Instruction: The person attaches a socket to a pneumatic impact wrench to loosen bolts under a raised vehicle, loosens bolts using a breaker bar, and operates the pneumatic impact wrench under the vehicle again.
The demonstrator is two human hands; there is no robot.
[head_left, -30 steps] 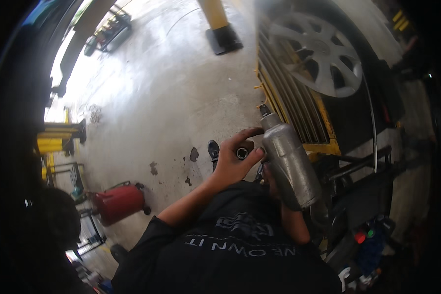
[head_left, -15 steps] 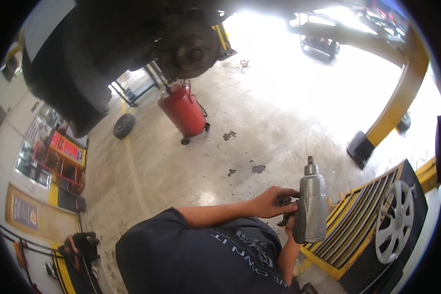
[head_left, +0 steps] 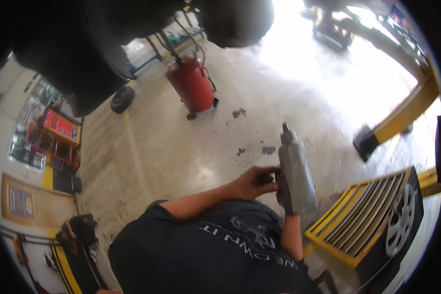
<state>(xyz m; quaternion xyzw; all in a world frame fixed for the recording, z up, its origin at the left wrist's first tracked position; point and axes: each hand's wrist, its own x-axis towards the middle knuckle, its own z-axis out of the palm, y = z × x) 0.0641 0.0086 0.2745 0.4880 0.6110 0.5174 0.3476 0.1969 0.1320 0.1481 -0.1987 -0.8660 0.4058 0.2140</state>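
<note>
A grey impact wrench (head_left: pixel 297 179) is held upright in front of my chest, its square drive pointing away and slightly left. My right forearm (head_left: pixel 292 237) rises to it from below. The hand itself is mostly hidden behind the tool's body, where it grips the handle. At the left side of the wrench, my left hand (head_left: pixel 250 183) is closed, thumb and fingers around a small dark piece (head_left: pixel 266 179) that looks like a socket. Blur hides its exact shape.
Overhead hangs a raised vehicle's dark wheel hub (head_left: pixel 237 22). A red wheeled tank (head_left: pixel 191 85) and a loose tyre (head_left: pixel 122 99) stand ahead. Right are a yellow lift arm (head_left: pixel 402 115), a yellow-and-black tool cabinet (head_left: pixel 362 215) and a wheel cover (head_left: pixel 401 223). A red rack (head_left: pixel 58 132) stands left.
The impact wrench has moved up and left and now tilts left. My left hand has moved along with it, up and left. The view has shifted, so the hub looms closer overhead.
</note>
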